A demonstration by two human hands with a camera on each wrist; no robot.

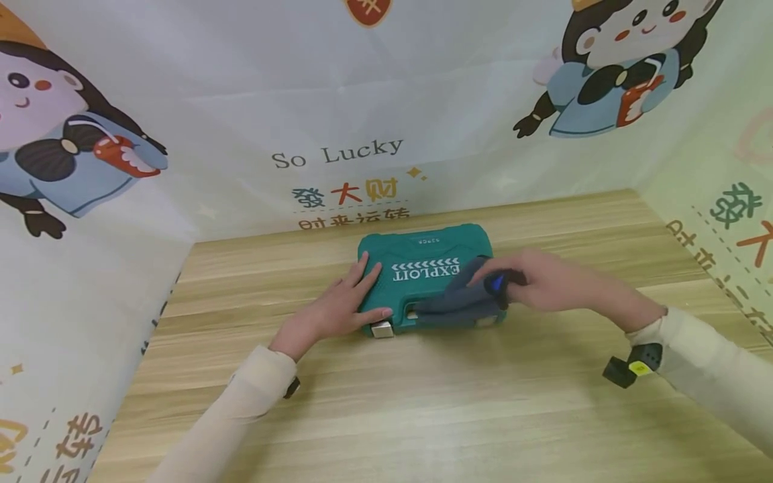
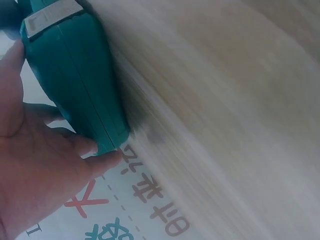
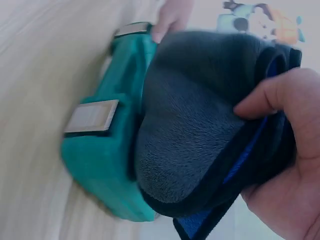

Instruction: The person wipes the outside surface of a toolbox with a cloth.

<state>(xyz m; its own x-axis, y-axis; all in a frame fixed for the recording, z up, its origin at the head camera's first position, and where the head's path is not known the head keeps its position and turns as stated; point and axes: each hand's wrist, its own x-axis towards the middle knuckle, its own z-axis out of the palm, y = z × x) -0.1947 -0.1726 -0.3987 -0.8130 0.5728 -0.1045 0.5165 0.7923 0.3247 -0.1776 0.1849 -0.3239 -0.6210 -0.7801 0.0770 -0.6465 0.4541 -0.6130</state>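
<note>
A teal plastic tool case (image 1: pixel 417 248) marked EXPLOIT lies flat on the wooden table, its lettering upside down in the head view. My left hand (image 1: pixel 338 305) rests on the left end of the case, fingers spread over the lid and thumb near a silver latch (image 1: pixel 382 329). In my right hand (image 1: pixel 549 282) is a folded dark grey cloth (image 3: pixel 195 115) with black edging and a blue underside, pinched between thumb and fingers. The cloth lies against the lid's right part and covers some of the handle side. A second latch (image 3: pixel 92 116) shows in the right wrist view.
The wooden table (image 1: pixel 423 416) reaches toward me in front of the case. A printed white sheet (image 1: pixel 241 134) with cartoon figures and lettering stands behind the table and along both sides. A small black camera (image 1: pixel 628 369) is strapped at my right wrist.
</note>
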